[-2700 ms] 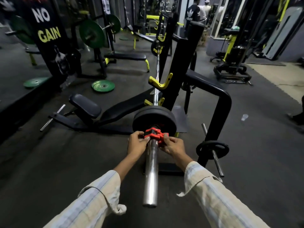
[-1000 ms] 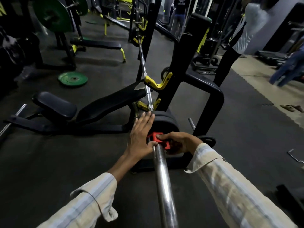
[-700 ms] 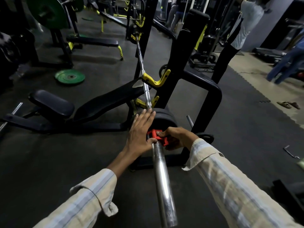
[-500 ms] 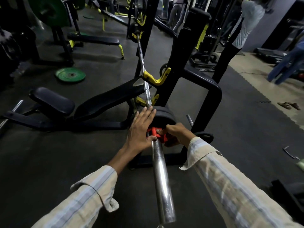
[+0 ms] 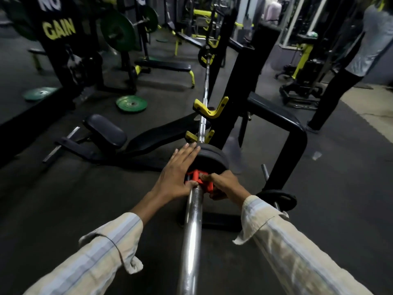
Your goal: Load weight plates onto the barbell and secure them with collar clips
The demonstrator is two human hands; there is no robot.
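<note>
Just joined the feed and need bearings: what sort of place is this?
A gym, most likely its free-weights area: a barbell on a bench rack, green weight plates on the rubber floor.

1. Collar clip [image 5: 198, 180]: red-orange.
2. Barbell [image 5: 192, 231]: shiny chrome silver.
3. Weight plates [image 5: 210, 157] on the barbell: matte black.
4. Sleeves [image 5: 102, 258]: pale beige with light blue stripes.
5. Rack hooks [image 5: 211, 107]: yellow, on black uprights.
6. Floor plate [image 5: 131, 103]: green.
7. Bench [image 5: 161, 135] padding: black.
8. Floor [image 5: 63, 199]: dark grey.
</note>
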